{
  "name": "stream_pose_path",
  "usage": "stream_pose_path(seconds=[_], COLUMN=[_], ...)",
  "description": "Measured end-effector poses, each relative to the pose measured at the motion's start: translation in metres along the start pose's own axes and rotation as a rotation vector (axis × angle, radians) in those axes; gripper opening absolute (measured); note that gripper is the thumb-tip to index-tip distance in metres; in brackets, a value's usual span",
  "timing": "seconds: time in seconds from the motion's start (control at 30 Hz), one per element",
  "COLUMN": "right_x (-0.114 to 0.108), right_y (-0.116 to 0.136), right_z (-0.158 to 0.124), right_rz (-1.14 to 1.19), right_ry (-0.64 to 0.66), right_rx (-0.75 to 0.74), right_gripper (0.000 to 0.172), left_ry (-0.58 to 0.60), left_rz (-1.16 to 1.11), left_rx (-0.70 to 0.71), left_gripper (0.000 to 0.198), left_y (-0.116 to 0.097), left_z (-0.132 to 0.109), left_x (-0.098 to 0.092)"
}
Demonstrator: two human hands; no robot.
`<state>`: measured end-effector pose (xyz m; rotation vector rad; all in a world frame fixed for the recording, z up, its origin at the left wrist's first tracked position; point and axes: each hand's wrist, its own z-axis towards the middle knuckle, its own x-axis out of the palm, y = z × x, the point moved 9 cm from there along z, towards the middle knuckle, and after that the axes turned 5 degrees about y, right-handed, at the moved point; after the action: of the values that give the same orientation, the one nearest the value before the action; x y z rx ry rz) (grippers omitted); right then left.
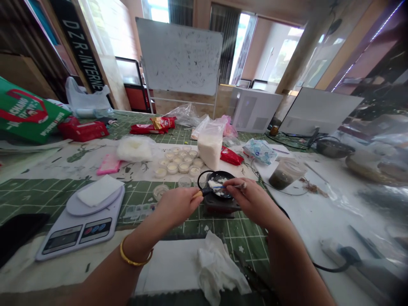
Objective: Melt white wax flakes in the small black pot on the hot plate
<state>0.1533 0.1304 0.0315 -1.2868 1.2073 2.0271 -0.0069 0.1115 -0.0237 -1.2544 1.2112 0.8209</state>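
Observation:
My left hand [177, 206] is closed around the wooden-ended handle [197, 194] of a small black frying pan [230, 175]. The pan rests on a small dark hot plate [219, 210]. White flaky lumps [214, 184] lie in the pan, with a clear wet-looking patch beside them. Fingers of my right hand [253, 199] pinch a thin blue stick [219, 187] whose tip reaches into the white lumps. Behind the pan stands a clear bag of white granules [210, 146]. Several small round cups with pale filling [184, 167] sit left of that bag.
A kitchen scale [92, 221] bearing a white sheet stands at left. Crumpled tissue [216, 267] lies in front of the hot plate. To the right are a plastic cup of dark material [282, 176] and a power strip [341, 259] with a cable. Red packets [153, 126] lie farther back.

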Motion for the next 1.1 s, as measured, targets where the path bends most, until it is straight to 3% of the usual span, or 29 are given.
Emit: stream_pose_path(seconds=[0.13, 0.27, 0.7, 0.77, 0.83, 0.9, 0.97, 1.03, 1.1], right_x=[-0.003, 0.001, -0.007, -0.007, -0.004, -0.003, -0.006, -0.008, -0.006], right_y=[-0.008, -0.004, -0.013, -0.012, -0.007, -0.006, -0.01, -0.012, -0.009], right_z=[0.002, 0.001, 0.001, -0.001, -0.001, 0.0, 0.001, 0.001, 0.001], right_rz=[-0.081, 0.006, -0.113, -0.078, -0.007, 0.003, -0.047, -0.084, -0.054], right_ry=[-0.03, 0.026, -0.027, -0.009, 0.026, 0.022, -0.01, -0.028, -0.012], right_rx=[0.077, 0.028, 0.087, 0.076, 0.032, 0.031, 0.076, 0.098, 0.061], right_gripper=[0.027, 0.027, 0.027, 0.027, 0.027, 0.027, 0.027, 0.027, 0.027], left_ry=[-0.001, -0.007, -0.001, -0.006, -0.07, -0.265, -0.412, -0.579, -0.545], left_rz=[0.012, 0.003, -0.138, -0.308, -0.664, -1.221, -1.414, -1.833, -1.981], left_rx=[0.0, 0.004, 0.035, 0.012, -0.03, -0.06, -0.103, -0.292, -0.353], left_gripper=[0.034, 0.034, 0.036, 0.041, 0.049, 0.045, 0.053, 0.047, 0.038], left_y=[0.001, 0.002, 0.002, 0.01, 0.03, 0.061, 0.09, 0.118, 0.115], left_z=[0.001, 0.003, 0.001, -0.001, 0.0, 0.001, 0.004, 0.004, 0.009], left_x=[0.002, 0.003, 0.002, -0.004, -0.016, -0.033, -0.042, -0.027, -0.012])
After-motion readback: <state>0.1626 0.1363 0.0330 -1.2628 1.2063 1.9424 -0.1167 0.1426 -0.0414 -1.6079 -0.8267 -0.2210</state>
